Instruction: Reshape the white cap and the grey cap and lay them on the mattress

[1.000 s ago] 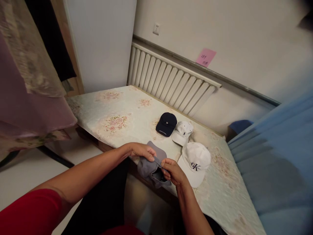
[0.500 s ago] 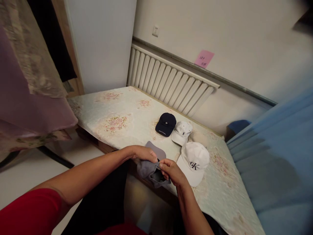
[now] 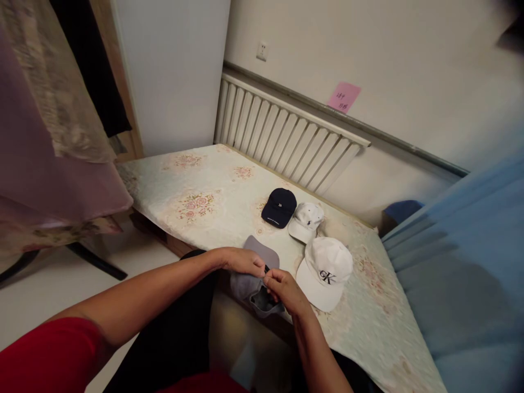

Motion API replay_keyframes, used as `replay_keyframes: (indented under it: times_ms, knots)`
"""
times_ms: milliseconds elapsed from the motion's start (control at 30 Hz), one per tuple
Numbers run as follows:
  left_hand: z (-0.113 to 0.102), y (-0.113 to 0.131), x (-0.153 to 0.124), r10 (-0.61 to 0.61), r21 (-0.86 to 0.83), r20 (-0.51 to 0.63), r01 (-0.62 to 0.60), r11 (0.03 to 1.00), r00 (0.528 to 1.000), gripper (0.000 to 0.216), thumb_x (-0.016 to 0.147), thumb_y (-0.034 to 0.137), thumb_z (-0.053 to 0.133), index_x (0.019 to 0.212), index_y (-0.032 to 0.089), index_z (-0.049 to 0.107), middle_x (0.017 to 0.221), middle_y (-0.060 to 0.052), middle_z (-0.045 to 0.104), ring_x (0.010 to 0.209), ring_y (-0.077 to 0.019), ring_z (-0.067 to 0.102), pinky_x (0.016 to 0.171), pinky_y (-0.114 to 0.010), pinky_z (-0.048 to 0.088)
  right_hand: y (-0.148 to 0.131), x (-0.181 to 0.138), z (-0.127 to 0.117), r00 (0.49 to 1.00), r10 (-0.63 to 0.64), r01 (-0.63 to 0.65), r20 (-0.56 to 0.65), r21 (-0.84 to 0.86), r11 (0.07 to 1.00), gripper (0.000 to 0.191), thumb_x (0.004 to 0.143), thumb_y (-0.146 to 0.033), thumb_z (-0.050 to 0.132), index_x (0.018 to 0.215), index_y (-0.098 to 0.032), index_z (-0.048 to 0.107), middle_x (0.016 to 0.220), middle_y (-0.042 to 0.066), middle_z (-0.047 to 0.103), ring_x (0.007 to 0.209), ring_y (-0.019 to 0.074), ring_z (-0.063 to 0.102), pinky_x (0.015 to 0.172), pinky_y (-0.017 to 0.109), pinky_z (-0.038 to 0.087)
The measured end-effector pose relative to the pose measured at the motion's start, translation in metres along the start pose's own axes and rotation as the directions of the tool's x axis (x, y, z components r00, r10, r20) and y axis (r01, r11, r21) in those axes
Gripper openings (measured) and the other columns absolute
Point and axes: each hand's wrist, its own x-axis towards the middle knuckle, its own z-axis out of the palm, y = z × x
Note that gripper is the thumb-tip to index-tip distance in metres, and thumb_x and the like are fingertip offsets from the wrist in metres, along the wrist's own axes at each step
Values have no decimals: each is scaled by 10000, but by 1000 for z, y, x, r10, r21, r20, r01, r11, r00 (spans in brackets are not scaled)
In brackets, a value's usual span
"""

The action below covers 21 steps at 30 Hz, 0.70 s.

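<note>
A grey baseball cap (image 3: 262, 252) lies at the bed's near edge, its brim towards the bed and its back opening facing me. My left hand (image 3: 245, 262) pinches the cap near its back strap. Close beside it, my right hand (image 3: 286, 289) pinches the strap too, the fingertips of both hands almost meeting. The strap's fastening is mostly hidden by my fingers. To the right sits a large white cap (image 3: 327, 267) with black letters. Behind it are a smaller white cap (image 3: 307, 219), a beige cap (image 3: 333, 230) and a navy cap (image 3: 280, 206).
The caps rest on a bed with a floral cover (image 3: 221, 202). A white radiator (image 3: 282, 136) runs along its far side, below a pink note (image 3: 344, 97). Blue curtain (image 3: 470, 262) hangs at the right. Draped cloths (image 3: 61, 164) hang at the left.
My fingertips have shifted slightly at the grey cap's strap, and the right hand has drawn a little closer to the left. The other caps have not moved on the bed.
</note>
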Motion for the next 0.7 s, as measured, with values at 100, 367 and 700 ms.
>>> replay_keyframes:
  times_ms: [100,367,700]
  knots:
    - [1,0,-1,6,-60,-10,-6,998,1000,295,801,442,509,772,157,580,662,38,480,616,-86,405,590,-196,327,3,0,0,1000,-16,16,-8,25,1000,235,765,-384,590,660,-183,529,531,-58,490,420,60,367,417,199,273]
    - [-8,5,-8,-9,94,-9,10,995,1000,321,779,471,546,783,155,604,668,40,507,623,-90,424,573,-194,320,-2,-2,-5,1000,11,-10,-6,115,993,240,745,-395,609,666,-181,534,525,-55,514,397,56,367,400,197,258]
    - [-40,-16,-7,-52,371,-107,88,924,993,82,670,110,555,678,172,608,580,50,521,598,-105,450,548,-187,313,-19,19,-31,1000,-16,19,-25,121,993,266,727,-408,623,650,-172,528,515,-50,516,374,49,343,379,198,232]
